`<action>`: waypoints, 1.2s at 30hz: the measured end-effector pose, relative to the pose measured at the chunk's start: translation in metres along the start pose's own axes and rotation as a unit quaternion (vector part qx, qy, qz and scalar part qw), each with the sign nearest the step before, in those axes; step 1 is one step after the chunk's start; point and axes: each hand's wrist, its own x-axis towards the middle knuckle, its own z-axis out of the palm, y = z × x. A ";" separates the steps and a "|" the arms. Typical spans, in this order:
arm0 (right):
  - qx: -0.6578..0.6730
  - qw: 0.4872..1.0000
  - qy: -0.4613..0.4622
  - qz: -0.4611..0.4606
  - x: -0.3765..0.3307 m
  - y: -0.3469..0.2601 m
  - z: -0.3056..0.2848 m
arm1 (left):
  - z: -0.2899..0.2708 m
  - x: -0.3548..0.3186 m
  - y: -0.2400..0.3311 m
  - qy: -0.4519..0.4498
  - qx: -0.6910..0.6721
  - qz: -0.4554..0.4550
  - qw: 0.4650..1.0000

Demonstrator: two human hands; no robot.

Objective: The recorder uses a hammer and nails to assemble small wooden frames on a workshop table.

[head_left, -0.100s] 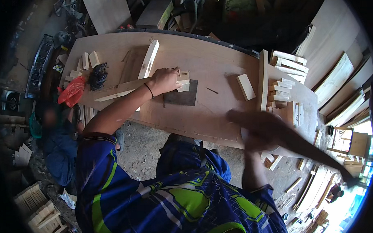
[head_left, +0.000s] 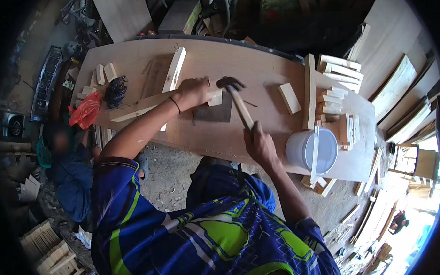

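The left hand's point(head_left: 192, 92) grip is closed round 1 wooden bar point(head_left: 142, 106) over the tabletop point(head_left: 266, 75), near a dark plate point(head_left: 213, 113) — the right hand's point(head_left: 260, 145) grip wraps 1 hammer point(head_left: 240, 106) by its handle, head near the left hand.

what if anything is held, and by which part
The right hand grips a hammer by its lower handle. The left hand is on a wooden bar near one end; whether it pinches anything cannot be told.
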 end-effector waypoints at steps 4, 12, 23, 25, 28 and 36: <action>-0.022 0.997 -0.040 0.055 -0.051 0.010 -0.023 | 0.002 -0.009 0.014 0.013 -0.020 -0.029 0.999; 0.619 0.727 -0.099 0.282 -0.067 0.077 0.014 | -0.040 -0.061 0.012 0.068 -0.418 -0.011 0.906; 0.831 0.419 -0.293 0.219 -0.060 0.028 0.006 | -0.051 -0.091 0.037 -0.038 -0.689 -0.143 0.709; 0.816 0.440 -0.310 0.212 -0.067 0.021 -0.005 | -0.046 -0.091 0.033 -0.034 -0.698 -0.123 0.705; 0.784 0.502 -0.306 0.199 -0.070 0.020 -0.009 | -0.049 -0.092 0.035 -0.037 -0.714 -0.119 0.689; 0.578 0.753 -0.080 0.304 -0.085 0.038 0.007 | -0.023 -0.069 0.005 0.034 -0.636 -0.121 0.761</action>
